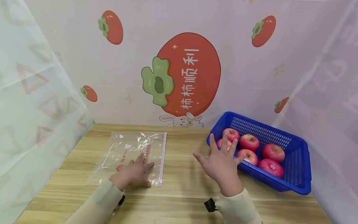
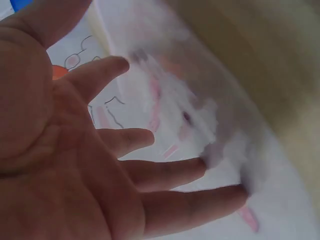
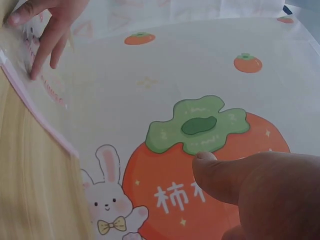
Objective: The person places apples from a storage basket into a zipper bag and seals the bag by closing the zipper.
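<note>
A clear zip bag [image 1: 112,174] with pink print and a pink zip strip [image 1: 164,149] lies flat on the wooden table, its zip side facing right. My left hand [image 1: 134,172] rests on the bag near that strip, fingers extended and touching the plastic; the left wrist view shows the palm and spread fingers [image 2: 172,172]. To the right, my right hand [image 1: 222,165] hovers with all fingers spread, holding nothing. It is nearest to a blue plastic basket [image 1: 300,165], overlapping its left corner in the head view. Several red apples [image 1: 273,152] sit inside the basket.
A white cloth backdrop [image 1: 126,71] printed with persimmons and a rabbit stands behind the table [image 1: 181,186]. Cloth side walls rise at left [image 1: 33,93] and right [image 1: 332,109]. The basket stands close to the right wall.
</note>
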Motion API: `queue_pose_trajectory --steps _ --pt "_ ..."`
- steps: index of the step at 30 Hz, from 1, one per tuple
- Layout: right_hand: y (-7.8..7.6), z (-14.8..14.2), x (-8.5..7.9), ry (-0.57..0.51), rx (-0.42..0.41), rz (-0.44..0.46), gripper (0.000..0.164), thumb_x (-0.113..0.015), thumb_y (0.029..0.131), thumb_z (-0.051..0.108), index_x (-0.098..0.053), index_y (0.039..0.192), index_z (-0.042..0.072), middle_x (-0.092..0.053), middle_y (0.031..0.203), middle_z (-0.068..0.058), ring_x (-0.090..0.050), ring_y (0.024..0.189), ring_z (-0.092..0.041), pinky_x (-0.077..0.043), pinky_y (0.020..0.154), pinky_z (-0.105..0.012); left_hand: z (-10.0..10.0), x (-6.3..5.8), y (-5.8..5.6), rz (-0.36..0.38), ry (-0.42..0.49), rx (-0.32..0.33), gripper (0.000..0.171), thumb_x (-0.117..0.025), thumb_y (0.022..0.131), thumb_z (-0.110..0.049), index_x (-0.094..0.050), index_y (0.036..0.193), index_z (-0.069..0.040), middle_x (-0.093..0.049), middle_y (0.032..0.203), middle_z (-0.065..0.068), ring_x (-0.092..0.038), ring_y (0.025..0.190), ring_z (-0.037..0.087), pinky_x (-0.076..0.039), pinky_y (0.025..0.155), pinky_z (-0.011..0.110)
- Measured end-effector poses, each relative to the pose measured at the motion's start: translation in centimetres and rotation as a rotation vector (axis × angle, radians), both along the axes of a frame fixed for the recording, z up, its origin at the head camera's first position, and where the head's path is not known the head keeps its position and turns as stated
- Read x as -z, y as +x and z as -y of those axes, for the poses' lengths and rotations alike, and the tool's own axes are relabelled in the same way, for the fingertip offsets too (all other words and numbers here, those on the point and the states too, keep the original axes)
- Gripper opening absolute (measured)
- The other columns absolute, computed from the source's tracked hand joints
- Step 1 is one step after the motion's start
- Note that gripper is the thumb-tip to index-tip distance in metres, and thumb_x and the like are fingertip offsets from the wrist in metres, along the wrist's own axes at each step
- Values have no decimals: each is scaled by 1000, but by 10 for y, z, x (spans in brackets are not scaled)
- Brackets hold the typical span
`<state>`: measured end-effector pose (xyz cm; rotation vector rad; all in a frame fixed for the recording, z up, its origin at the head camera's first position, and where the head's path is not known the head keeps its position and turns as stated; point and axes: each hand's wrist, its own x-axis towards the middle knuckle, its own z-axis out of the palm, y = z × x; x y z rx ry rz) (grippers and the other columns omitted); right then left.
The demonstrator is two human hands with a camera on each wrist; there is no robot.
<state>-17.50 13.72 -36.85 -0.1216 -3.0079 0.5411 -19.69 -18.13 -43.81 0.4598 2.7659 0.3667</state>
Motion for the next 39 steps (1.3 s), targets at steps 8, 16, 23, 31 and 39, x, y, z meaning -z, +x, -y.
queue_pose_trajectory --steps 8,16,23,31,39 --pt "-1 -4 -4 43 0 -20 109 -35 79 90 -22 160 18 2 162 -27 30 137 -50 15 88 -85 -1 2 -1 -51 17 42 77 -87 74 -32 -58 141 -9 -24 151 38 -21 138 57 -23 103 73" --pt "-3 -17 -14 44 -25 -25 107 -37 82 87 -20 160 17 5 161 -28 21 138 -56 11 88 -86 -1 0 2 -23 38 -21 78 -88 72 -28 -57 142 -12 -28 152 35 -25 126 71 -24 94 81" --pt "-1 -60 -27 26 -38 -72 98 -45 89 77 -19 160 14 4 161 -29 7 139 -61 2 91 -87 -1 2 1 -20 51 -26 79 -88 71 -27 -57 142 -12 -29 152 34 -24 130 67 -20 98 79" --pt "10 -129 -43 6 -59 -25 105 -45 89 76 -9 160 7 6 156 -38 1 134 -68 -10 93 -84 -1 5 2 -20 46 -48 80 -89 69 -29 -58 141 -15 -29 152 33 -24 129 68 -20 97 80" --pt "17 -193 -46 4 -100 101 105 -53 92 67 -9 156 -3 -4 148 -48 -6 133 -67 -21 88 -84 -1 4 1 -45 53 -32 76 -89 70 -27 -60 139 -12 -34 150 33 -26 131 64 -21 103 75"
